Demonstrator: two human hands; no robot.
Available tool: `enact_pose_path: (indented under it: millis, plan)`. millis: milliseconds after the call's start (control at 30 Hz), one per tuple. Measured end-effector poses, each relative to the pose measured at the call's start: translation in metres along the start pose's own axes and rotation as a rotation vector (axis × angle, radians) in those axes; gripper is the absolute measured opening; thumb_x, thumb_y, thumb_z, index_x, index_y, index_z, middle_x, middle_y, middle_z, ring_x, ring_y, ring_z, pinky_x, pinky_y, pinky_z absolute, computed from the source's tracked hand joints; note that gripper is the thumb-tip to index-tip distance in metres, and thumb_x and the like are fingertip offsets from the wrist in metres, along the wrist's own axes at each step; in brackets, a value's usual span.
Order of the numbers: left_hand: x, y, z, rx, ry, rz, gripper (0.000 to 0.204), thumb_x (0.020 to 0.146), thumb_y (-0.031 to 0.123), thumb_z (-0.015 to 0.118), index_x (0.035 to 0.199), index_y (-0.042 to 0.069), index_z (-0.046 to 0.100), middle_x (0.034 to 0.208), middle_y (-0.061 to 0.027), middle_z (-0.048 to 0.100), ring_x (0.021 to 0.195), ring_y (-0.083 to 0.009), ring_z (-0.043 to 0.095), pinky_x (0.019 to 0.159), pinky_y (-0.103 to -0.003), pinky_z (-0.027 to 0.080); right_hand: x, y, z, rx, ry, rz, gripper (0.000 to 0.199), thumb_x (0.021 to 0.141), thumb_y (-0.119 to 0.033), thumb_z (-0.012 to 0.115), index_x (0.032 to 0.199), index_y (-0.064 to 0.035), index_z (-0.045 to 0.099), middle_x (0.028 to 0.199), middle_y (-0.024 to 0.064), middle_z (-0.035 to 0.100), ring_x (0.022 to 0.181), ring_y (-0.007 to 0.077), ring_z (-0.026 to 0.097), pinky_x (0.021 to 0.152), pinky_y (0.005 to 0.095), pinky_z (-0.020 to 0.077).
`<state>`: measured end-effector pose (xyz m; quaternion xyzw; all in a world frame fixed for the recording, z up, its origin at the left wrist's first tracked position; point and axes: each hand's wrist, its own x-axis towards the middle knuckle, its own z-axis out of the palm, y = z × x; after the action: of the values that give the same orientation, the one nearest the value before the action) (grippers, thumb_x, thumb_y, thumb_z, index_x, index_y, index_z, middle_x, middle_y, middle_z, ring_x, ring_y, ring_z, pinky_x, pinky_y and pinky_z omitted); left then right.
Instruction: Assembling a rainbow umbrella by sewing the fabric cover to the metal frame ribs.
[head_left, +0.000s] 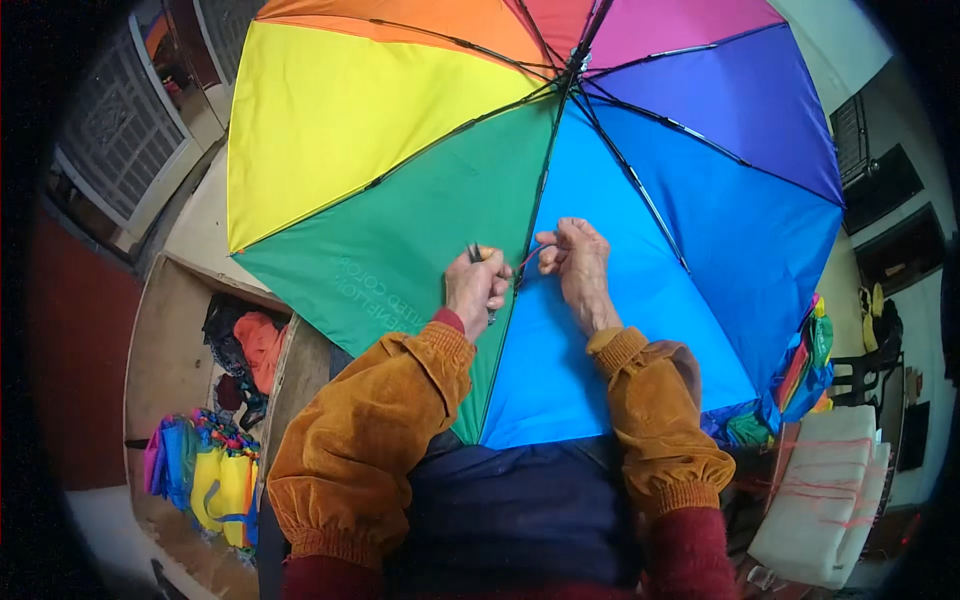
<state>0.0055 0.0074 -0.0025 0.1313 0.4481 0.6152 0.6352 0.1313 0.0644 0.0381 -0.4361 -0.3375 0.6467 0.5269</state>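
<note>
An opened umbrella (pixel 640 385) with rainbow-coloured panels spreads before me, its inner side and dark ribs showing. My left hand (pixel 476 288) is closed over the green panel around a small dark metal tool (pixel 474 252). The tool's narrow end sticks out above the fingers; most of it is hidden, so I cannot tell its exact kind. Over the light blue panel, my right hand (pixel 580 262) pinches a thin red thread (pixel 527 259). The thread curves down toward the rib (pixel 541 190) between the green and light blue panels, beside my left fingers.
Ribs meet at the umbrella's hub (pixel 577 64) at the top. A wooden bin (pixel 150 340) on the left holds folded colourful fabric (pixel 205 470) and an orange cloth (pixel 260 348). At the right are more colourful fabric (pixel 800 375) and a pale pad (pixel 815 495) strewn with red threads.
</note>
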Motion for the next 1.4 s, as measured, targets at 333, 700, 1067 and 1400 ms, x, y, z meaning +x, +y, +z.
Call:
enact_pose_path:
  millis: [333,700,1067,1400]
  plan:
    - [0.021,-0.016,-0.01,1.074,-0.011,0.548,0.015,0.076,0.012,0.057,0.067,0.0,0.055,0.056,-0.0041,0.055,0.051,-0.0129,0.05,0.048,-0.03,0.039,0.001,-0.037,-0.014,-0.096,-0.041,-0.081,0.018,0.086,-0.01,0.052,0.07,-0.0062,0.045,0.058,0.0028,0.047,0.041,0.0084,0.036,0.035,0.0259,0.0374]
    - [0.017,-0.02,-0.003,1.176,0.04,0.513,0.016,0.076,0.011,0.058,0.067,0.0,0.055,0.055,-0.013,0.053,0.048,-0.0219,0.048,0.05,-0.037,0.039,-0.001,-0.04,-0.012,-0.192,-0.109,-0.112,0.016,0.087,-0.013,0.053,0.074,-0.0037,0.05,0.057,0.003,0.048,0.04,0.008,0.04,0.035,0.0246,0.0405]
    - [0.011,-0.033,-0.006,1.282,0.013,0.944,0.018,0.074,0.009,0.064,0.088,0.004,0.053,0.082,-0.014,0.046,0.069,-0.0331,0.053,0.056,-0.042,0.042,-0.001,-0.042,-0.007,-0.439,-0.083,-0.077,0.017,0.088,-0.016,0.056,0.078,-0.0026,0.052,0.057,0.0013,0.047,0.041,0.0081,0.04,0.035,0.0259,0.0364]
    - [0.015,-0.025,-0.004,0.959,-0.05,0.79,0.011,0.077,0.009,0.06,0.08,0.0,0.053,0.072,-0.0088,0.05,0.064,-0.0218,0.053,0.057,-0.034,0.043,-0.003,-0.104,0.014,-0.192,-0.215,-0.331,0.015,0.086,-0.013,0.057,0.077,-0.0014,0.054,0.06,0.0017,0.049,0.043,0.0086,0.043,0.038,0.0252,0.0388]
